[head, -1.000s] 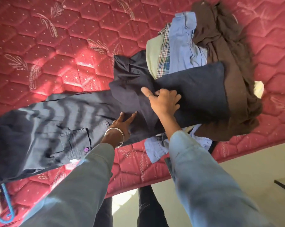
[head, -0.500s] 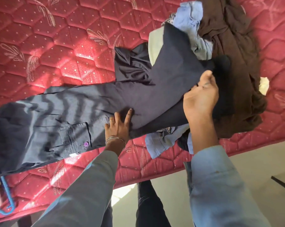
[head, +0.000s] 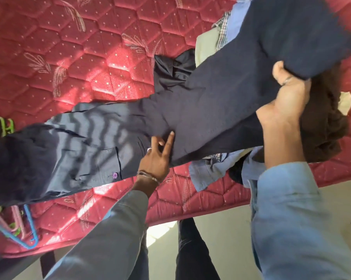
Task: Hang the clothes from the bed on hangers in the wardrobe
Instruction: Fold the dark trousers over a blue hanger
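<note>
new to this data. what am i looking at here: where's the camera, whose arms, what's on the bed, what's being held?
There is no robot here. One camera sits on a person's head and looks down, so the two sleeved arms are the wearer's own. The surface is a red quilted mattress. Across it lies a pair of dark navy trousers. The right hand grips one end and lifts it; the left hand presses flat on the middle. Under the lifted end is a pile of clothes: light blue, checked and brown pieces. Coloured plastic hangers lie at the left edge.
</note>
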Motion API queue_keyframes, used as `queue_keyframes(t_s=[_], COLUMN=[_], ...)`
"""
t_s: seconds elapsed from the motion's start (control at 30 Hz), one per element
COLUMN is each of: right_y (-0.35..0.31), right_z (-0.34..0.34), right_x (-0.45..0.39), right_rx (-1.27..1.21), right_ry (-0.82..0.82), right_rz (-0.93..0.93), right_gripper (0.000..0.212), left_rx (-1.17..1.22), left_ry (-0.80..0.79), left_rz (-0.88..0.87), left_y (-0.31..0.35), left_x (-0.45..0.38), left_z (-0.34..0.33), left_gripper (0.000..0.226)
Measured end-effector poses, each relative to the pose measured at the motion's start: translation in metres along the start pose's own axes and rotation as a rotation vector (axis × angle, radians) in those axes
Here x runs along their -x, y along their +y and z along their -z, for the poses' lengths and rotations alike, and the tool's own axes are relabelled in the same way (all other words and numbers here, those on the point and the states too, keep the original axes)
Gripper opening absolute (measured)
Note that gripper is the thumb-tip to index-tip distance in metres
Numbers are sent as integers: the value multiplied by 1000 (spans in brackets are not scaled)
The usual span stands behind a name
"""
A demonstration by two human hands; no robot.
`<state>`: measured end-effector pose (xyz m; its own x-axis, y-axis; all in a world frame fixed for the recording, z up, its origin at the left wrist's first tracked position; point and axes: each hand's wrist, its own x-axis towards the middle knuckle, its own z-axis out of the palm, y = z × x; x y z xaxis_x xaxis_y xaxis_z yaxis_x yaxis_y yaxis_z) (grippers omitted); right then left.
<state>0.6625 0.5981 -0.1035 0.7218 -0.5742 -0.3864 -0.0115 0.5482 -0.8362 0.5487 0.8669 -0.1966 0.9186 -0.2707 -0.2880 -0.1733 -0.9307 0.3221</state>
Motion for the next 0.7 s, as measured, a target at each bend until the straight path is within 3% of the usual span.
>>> queue_keyframes(t_s=[0.1, 0.17, 0.23, 0.3, 0.47, 0.63, 0.7], right_y=[-12, -5, 0, -4, -10, 2, 14], right_z=[30, 59, 88, 105, 107, 121, 126], right_x=[3, -1, -11, -19, -5, 14, 20], right_rx=[176, 328, 317, 281, 205, 224, 242], right_ry=[114, 257, 391, 423, 261, 371, 445], right_rz=[54, -90, -288, -344, -18, 208, 125], right_gripper=[34, 22, 17, 15, 29, 35, 35], left_rx=[-109, -156, -133, -100, -176, -430, -398], left_ry=[-286, -328, -368, -410, -411, -246, -219], left_rz=[76, 68, 63, 61, -1, 13, -1], left_y=[11, 11, 10, 10, 6, 7, 5], left_x=[2, 0, -5, -10, -16, -16, -15], left_z=[-19, -30, -37, -36, -28, -37, -49], left_gripper=[86, 88, 90, 91, 103, 117, 118])
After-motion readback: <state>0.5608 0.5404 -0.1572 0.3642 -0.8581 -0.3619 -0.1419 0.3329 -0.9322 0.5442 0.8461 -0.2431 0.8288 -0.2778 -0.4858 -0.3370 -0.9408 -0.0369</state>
